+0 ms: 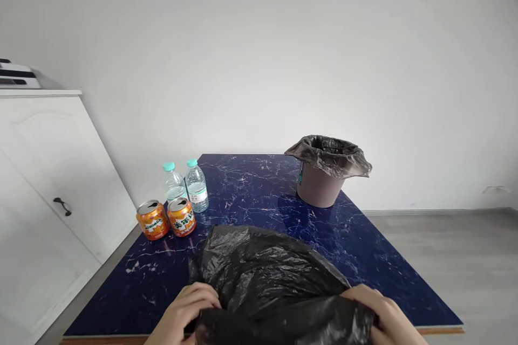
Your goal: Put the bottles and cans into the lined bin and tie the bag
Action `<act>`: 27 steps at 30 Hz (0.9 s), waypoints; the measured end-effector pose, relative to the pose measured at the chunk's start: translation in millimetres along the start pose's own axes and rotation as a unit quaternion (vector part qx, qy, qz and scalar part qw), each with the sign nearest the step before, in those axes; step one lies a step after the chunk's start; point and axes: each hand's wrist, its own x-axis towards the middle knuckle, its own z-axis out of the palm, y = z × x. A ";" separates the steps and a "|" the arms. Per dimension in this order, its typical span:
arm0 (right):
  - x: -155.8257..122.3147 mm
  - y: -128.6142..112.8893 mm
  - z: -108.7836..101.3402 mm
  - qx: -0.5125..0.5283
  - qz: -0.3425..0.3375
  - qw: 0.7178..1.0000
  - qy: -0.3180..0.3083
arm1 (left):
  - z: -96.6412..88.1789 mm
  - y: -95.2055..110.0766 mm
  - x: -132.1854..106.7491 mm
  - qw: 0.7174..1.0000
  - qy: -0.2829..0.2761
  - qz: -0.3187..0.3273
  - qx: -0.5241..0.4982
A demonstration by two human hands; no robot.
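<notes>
A black plastic bag [275, 269] spreads between my hands at the table's near edge, its mouth gaping toward me and its far side puffed up. My left hand [190, 310] grips the bag's left rim with curled fingers. On the opposite rim, my right hand [382, 310] is closed around the plastic, its fingertips partly hidden by the folds. Beyond the left hand stand two orange soda cans, one can [152, 220] with its tab hole open and another can [181, 216] beside it. Right behind them are two clear water bottles with teal caps, a bottle [197, 188] and another bottle [174, 180].
A brown bin [319, 186] lined with a black bag [329, 153] stands at the back right of the dark blue marbled table [243, 188]. To the left is a white cabinet [48, 172]; a pale wall [243, 64] rises behind the table.
</notes>
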 end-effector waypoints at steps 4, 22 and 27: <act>23.4 -0.7 2.0 0.003 0.109 0.993 0.053 | -6.0 -4.2 21.0 0.996 0.041 -0.078 -0.020; 61.9 -4.5 9.9 -0.124 0.146 0.980 0.043 | 15.2 26.7 60.9 0.953 0.164 0.135 0.216; 64.1 -3.5 13.8 -0.153 0.155 0.975 0.048 | 27.5 36.2 78.3 0.979 -0.045 0.114 0.164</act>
